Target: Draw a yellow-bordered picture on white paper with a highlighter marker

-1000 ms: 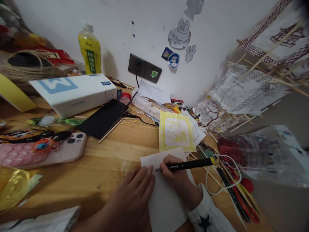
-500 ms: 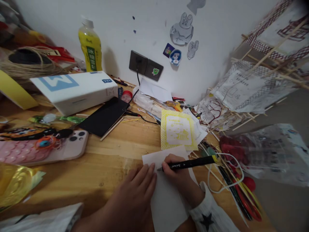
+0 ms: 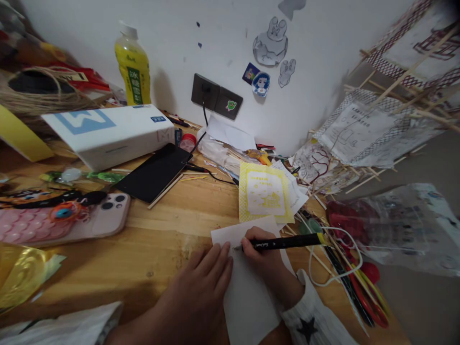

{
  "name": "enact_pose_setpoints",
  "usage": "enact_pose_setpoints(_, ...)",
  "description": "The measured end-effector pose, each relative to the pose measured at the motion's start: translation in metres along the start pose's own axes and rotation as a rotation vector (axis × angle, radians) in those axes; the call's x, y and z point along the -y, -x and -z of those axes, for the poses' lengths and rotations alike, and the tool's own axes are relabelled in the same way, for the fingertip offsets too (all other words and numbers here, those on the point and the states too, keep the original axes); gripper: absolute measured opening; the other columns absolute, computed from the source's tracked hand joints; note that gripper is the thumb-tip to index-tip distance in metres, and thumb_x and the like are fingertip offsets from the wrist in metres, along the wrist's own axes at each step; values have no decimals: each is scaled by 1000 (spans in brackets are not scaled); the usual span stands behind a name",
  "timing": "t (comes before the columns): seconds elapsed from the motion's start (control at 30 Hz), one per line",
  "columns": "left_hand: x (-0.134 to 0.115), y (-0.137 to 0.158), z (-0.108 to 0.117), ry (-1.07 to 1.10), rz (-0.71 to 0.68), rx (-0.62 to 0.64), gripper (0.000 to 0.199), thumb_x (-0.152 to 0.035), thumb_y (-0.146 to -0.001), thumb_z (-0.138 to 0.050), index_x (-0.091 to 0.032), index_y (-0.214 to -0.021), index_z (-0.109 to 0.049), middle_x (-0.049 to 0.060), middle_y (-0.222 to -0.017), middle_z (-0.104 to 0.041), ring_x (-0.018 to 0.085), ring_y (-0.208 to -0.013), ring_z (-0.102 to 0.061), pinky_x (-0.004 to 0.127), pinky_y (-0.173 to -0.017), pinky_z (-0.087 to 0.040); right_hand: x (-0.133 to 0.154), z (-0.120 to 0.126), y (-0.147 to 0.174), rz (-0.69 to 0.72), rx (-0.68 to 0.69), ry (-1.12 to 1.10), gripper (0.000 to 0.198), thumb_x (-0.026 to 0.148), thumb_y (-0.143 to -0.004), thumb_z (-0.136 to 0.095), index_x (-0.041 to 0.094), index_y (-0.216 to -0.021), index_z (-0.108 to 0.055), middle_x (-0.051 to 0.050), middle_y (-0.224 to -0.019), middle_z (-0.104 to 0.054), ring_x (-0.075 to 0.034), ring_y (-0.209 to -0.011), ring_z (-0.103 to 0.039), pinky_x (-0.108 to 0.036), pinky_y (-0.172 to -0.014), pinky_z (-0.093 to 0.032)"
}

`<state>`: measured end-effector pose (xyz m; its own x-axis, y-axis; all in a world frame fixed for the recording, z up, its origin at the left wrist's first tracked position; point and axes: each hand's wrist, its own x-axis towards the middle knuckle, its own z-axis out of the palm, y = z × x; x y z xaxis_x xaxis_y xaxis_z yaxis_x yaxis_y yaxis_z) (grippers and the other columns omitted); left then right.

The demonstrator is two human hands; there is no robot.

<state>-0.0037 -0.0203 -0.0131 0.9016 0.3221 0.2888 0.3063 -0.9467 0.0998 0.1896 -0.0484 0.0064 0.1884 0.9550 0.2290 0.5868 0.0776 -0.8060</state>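
A sheet of white paper (image 3: 247,302) lies on the wooden table in front of me. My left hand (image 3: 201,282) rests flat on the paper's left edge, fingers stretched out and close together. Pinched in my right hand (image 3: 266,261) is a black marker (image 3: 283,242) with a yellow end, its tip at the paper near my left fingertips. Any fine marks under the tip are too small to make out. Just beyond the paper's top edge lies a sheet with a yellow drawing (image 3: 266,194), over other papers.
To the left are a pink phone (image 3: 111,215), a black tablet (image 3: 154,172), a white box (image 3: 118,139) and a yellow drink bottle (image 3: 132,72). Scissors (image 3: 370,297), thin sticks and a white cord (image 3: 334,278) lie right. Stick frames with paper (image 3: 362,124) stand at the far right.
The marker's tip has shifted very slightly at the paper. My left hand and the sheet stay in place, and the view has tilted a touch.
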Motion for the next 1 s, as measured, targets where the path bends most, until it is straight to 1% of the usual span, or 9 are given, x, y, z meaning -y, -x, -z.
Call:
enact_pose_setpoints(0.13,0,0,0,9,0,-22,45,-43,-93,-49,-15,-125,-61,14,-133,-57,29,-120,-48,43,-101,-30,0,1,0,-14,21,-23,23,22,-73,-51,21,-52,-43,5,-48,-43,-11,-47,-38,-22,-45,-31)
enact_pose_setpoints(0.3,0,-2,0,9,-5,-22,45,-41,-93,-49,-13,-125,-61,15,-133,-57,30,-121,-49,43,-99,-31,1,0,0,0,-5,-20,21,22,-73,-52,21,-53,-46,4,-49,-45,-11,-47,-39,-22,-45,-32)
enact_pose_setpoints(0.5,0,-2,1,12,-2,-22,45,-43,-92,-51,-13,-124,-62,15,-133,-57,30,-119,-51,44,-99,-32,2,-1,0,13,14,-24,22,21,-73,-51,21,-52,-45,4,-49,-45,-10,-47,-39,-23,-46,-32)
enact_pose_setpoints(0.57,0,-1,1,12,-6,-22,46,-44,-91,-51,-13,-123,-62,15,-133,-57,30,-119,-51,44,-99,-32,2,-1,0,7,0,-35,22,21,-73,-52,21,-52,-45,5,-49,-44,-10,-47,-39,-23,-45,-31)
enact_pose_setpoints(0.63,0,-1,1,10,-4,-17,45,-43,-92,-51,-14,-123,-62,14,-133,-57,30,-119,-50,43,-99,-32,2,0,1,-21,-45,-53,21,22,-73,-52,21,-53,-46,5,-49,-44,-11,-48,-40,-23,-46,-32)
enact_pose_setpoints(0.77,1,1,-1,-4,-6,-29,44,-42,-93,-50,-14,-124,-62,14,-133,-57,29,-120,-49,42,-100,-31,2,5,-1,-127,-241,-81,22,24,-75,-53,21,-55,-47,4,-53,-46,-12,-52,-44,-24,-50,-36)
enact_pose_setpoints(0.83,1,1,-2,-12,-10,-30,43,-43,-94,-49,-15,-124,-62,13,-133,-57,28,-120,-48,42,-101,-30,3,8,-2,-175,-290,-109,22,26,-77,-53,22,-56,-46,4,-53,-45,-12,-52,-44,-24,-49,-37)
enact_pose_setpoints(0.93,0,2,-2,-17,-13,-35,41,-41,-94,-49,-16,-123,-62,12,-131,-58,28,-118,-48,43,-102,-29,3,14,-4,-169,-229,-150,22,26,-78,-54,22,-57,-48,5,-52,-45,-12,-49,-44,-23,-48,-37)
enact_pose_setpoints(1.0,0,3,1,-27,-26,-65,40,-34,-91,-51,-17,-127,-59,12,-133,-57,28,-119,-48,44,-102,-28,5,17,-4,-130,-172,-169,17,24,-77,-57,21,-61,-53,5,-53,-49,-12,-50,-46,-23,-49,-38)
